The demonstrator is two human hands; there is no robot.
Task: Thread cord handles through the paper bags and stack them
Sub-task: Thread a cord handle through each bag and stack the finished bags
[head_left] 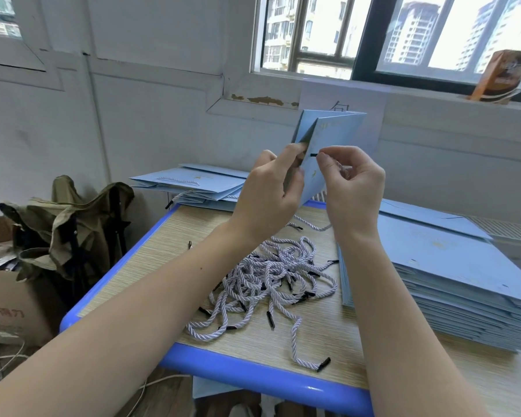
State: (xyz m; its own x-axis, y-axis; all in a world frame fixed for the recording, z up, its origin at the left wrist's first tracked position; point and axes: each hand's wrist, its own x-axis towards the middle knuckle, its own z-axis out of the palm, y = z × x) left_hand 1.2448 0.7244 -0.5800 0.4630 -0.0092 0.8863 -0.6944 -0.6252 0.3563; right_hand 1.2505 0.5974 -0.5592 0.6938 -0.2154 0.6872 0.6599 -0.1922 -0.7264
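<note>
Item: light-blue paper bag [334, 136], folded flat, held upright above the table [169, 245]. It is gripped at its left edge by the left hand [268, 194], thumb on the near face and fingers apparently tucked behind or inside the fold; that part is hidden, so the exact hold cannot be told.

Item: cord tip [313, 155], black, projecting from the near face of the bag at a punched hole. It is pinched between thumb and forefinger of the right hand [352, 188], the remaining fingers loosely curled. A length of the pale twisted cord [313, 225] is seen trailing below the bag toward the table.

Item: loose cords [271, 278], a tangled heap with black tips, lying on the table between the forearms.

Item: threaded bags [190, 183], a low stack at the far left of the table, one handle visible on top.

Item: unthreaded bags [451, 284], a taller flat stack at the right.

Risks noted: the short tip could slip from the pinch and drop back through the hole. A hard pull could tear the paper round the hole. The trailing cord may snag in the heap and drag other cords off the table. The bag could be creased by too firm a grip at the fold.
</note>
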